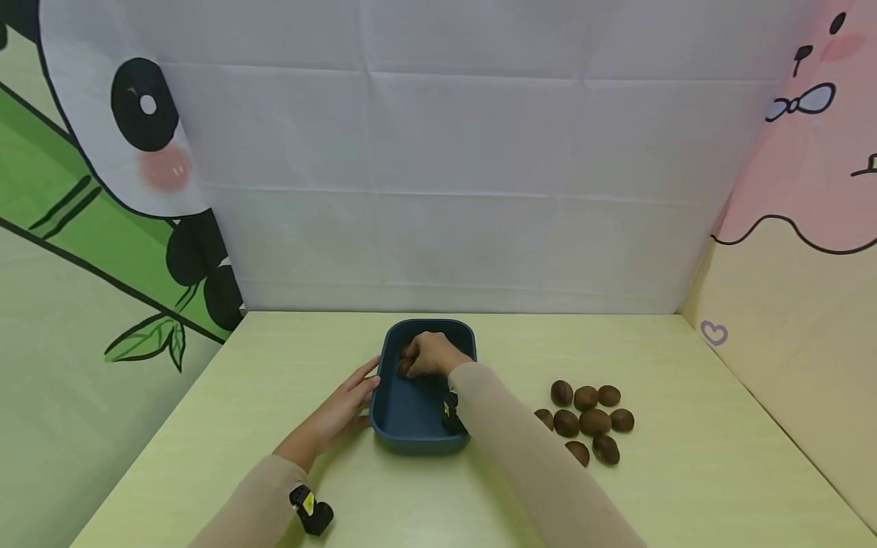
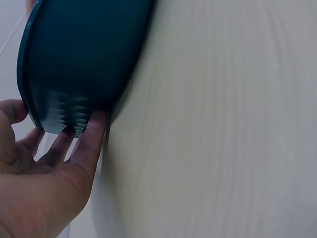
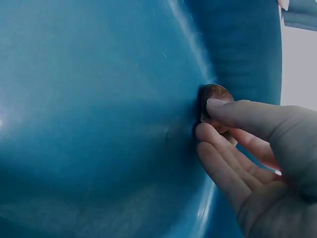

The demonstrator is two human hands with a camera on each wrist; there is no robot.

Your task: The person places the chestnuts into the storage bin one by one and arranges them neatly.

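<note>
A dark blue rectangular tub (image 1: 411, 445) stands on the table. My left hand (image 1: 340, 411) rests against its left side, fingers extended and touching the outer wall. In the left wrist view those fingertips meet the tub wall (image 2: 89, 54) from outside. My right hand (image 1: 435, 355) reaches inside the tub and pinches a brown chestnut (image 3: 218, 92) between thumb and fingers, close to the inner wall. Another chestnut (image 1: 407, 351) shows just beyond the fingers in the head view. The right hand and forearm hide part of the tub's interior.
Several chestnuts (image 1: 594, 422) lie in a loose group on the table right of the tub, some partly behind the right sleeve (image 1: 527, 449). A white cloth backdrop (image 1: 473, 175) closes the table's far edge, with printed panels on both sides.
</note>
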